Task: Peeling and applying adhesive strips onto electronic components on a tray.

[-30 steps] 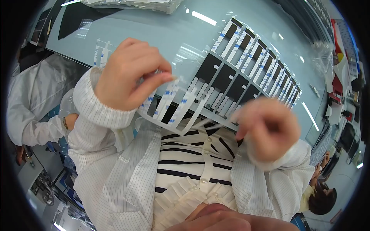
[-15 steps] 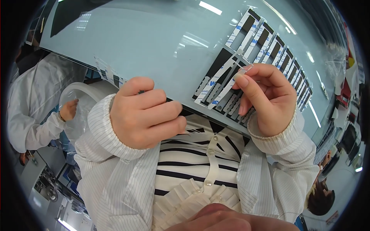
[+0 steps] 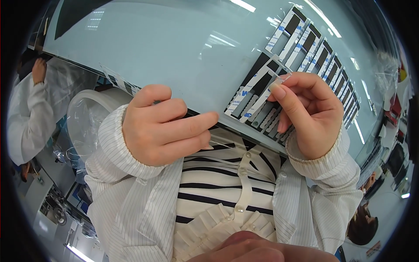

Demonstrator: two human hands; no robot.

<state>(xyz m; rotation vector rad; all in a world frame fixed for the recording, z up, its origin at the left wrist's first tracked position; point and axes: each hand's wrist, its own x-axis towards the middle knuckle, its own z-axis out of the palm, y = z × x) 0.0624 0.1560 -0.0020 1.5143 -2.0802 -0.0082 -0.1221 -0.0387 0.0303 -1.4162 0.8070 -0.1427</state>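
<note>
My right hand (image 3: 307, 111) pinches a narrow rectangular frame (image 3: 247, 94) near its far end, between thumb and index finger. The frame has white backing with blue print on its long sides and a clear strip at the far end. It hangs tilted over a row of black pieces with wavy-edged strips (image 3: 273, 118) at the table's near edge. My left hand (image 3: 163, 126) is in the air left of the frame, back upward, its fingers curled inward. Its thumb is hidden, and whatever it may hold cannot be made out.
Several similar frames (image 3: 312, 39) lie in a slanting row on the glossy pale table (image 3: 174, 48). A lined white bin (image 3: 94, 102) stands below the left edge, where printed strips (image 3: 120, 81) hang. Crumpled clear plastic (image 3: 384, 74) lies far right. A co-worker's sleeve (image 3: 32, 118) shows at left.
The frame and my right hand have shifted slightly right in the picture, as has the row of frames. My left hand's fingers have straightened a little. The co-worker's hand has left the bin.
</note>
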